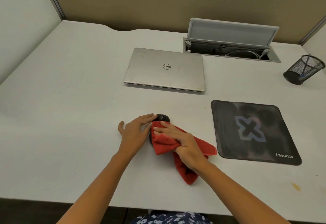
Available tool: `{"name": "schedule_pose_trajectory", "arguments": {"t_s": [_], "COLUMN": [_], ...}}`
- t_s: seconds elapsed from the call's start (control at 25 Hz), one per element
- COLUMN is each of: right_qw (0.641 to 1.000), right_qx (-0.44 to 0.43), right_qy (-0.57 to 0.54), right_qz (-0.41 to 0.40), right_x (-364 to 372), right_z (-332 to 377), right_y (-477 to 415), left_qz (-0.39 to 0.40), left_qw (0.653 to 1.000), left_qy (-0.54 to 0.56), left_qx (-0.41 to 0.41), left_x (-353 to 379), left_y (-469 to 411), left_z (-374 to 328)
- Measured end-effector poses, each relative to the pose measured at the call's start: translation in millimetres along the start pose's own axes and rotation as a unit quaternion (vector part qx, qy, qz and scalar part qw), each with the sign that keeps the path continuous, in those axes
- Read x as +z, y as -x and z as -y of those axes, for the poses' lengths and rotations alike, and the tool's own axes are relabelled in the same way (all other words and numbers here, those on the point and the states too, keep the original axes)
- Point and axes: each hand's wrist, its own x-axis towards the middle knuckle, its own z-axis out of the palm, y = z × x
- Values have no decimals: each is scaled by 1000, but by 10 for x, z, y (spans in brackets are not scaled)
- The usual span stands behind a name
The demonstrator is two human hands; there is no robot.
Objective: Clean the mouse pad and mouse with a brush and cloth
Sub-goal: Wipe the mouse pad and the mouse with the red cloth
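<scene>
1. Red cloth (pixel 165 141), lower centre, is covering mouse (pixel 163 118); right hand (pixel 185 146) grip is pinching its fold, fingers pressing flat.
2. Left hand (pixel 135 132), fingers straight, is bracing mouse; weak bracing is risking it skidding.

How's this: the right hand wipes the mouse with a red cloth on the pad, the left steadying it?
Wrong place: the head view shows the mouse on the table, left of the pad. The right hand does wipe it with the cloth, the left hand steadying it.
</scene>
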Motion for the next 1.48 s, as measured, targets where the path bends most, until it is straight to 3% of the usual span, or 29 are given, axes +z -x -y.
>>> {"name": "schedule_pose_trajectory", "arguments": {"t_s": [0.36, 0.44, 0.56, 0.64, 0.88, 1.12, 1.32, 1.48], "right_qw": [997, 997, 982, 979, 990, 985, 996, 996], "right_qx": [34, 71, 69, 48, 25, 80, 23, 2], "right_qy": [-5, -25, -52, -1, 136, 130, 47, 44], "right_qz": [70, 9, -165, -198, -32, -79, -72, -72], "right_x": [-324, -370, -365, -338, -7, 1, 144, 194], "right_z": [-153, -108, -12, 65, 107, 58, 49, 21], "right_y": [278, 285, 146, -37, -475, -689, -195, -132], "left_qz": [-8, -28, -45, -31, -42, -59, -57, -53], "left_qw": [1000, 999, 998, 999, 999, 998, 998, 998], "left_qy": [-5, 36, 42, 8, -10, 2, 14, 19], "left_qx": [13, 3, -15, -30, -23, -29, -21, -32], "left_x": [-44, -58, -60, -35, 60, 81, 90, 102], "left_y": [30, 80, 175, 235, 268, 275, 281, 293], "left_z": [20, 47, 87, 84, 36, 70, 71, 85]}}
